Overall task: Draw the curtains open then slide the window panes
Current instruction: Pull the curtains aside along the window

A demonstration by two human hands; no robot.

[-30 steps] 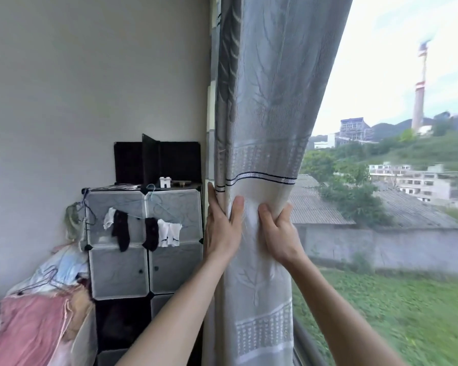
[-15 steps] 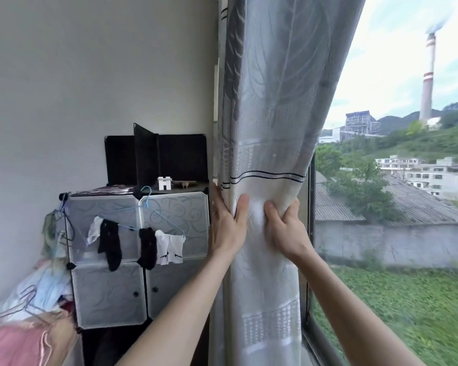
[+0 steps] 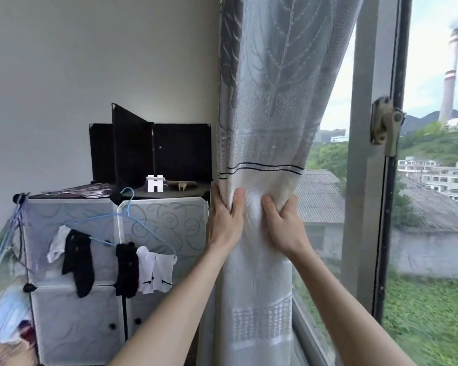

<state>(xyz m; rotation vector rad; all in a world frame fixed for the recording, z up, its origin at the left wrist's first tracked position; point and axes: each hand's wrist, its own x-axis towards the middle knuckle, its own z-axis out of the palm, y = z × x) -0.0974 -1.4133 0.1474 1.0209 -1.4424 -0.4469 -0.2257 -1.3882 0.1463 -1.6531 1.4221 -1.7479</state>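
A pale grey patterned curtain [image 3: 270, 107] hangs bunched against the left end of the window, beside the wall corner. My left hand [image 3: 225, 220] grips its left fold and my right hand [image 3: 283, 223] grips its right fold, side by side at mid height. To the right stands the grey window pane frame [image 3: 360, 180] with a metal latch [image 3: 385, 122] on its upright. The glass behind shows roofs, grass and a tall chimney. The curtain's lower part hangs down to the sill [image 3: 310, 336].
A white plastic cube cabinet [image 3: 154, 223] stands against the wall left of the curtain, with socks on a blue hanger [image 3: 122, 220] and black panels [image 3: 154, 151] on top. Clothes are piled at the lower left [image 3: 3, 313].
The curtain has been gathered further left toward the wall, uncovering the window frame upright and its latch. Both hands stay gripped on the curtain; my view has turned right.
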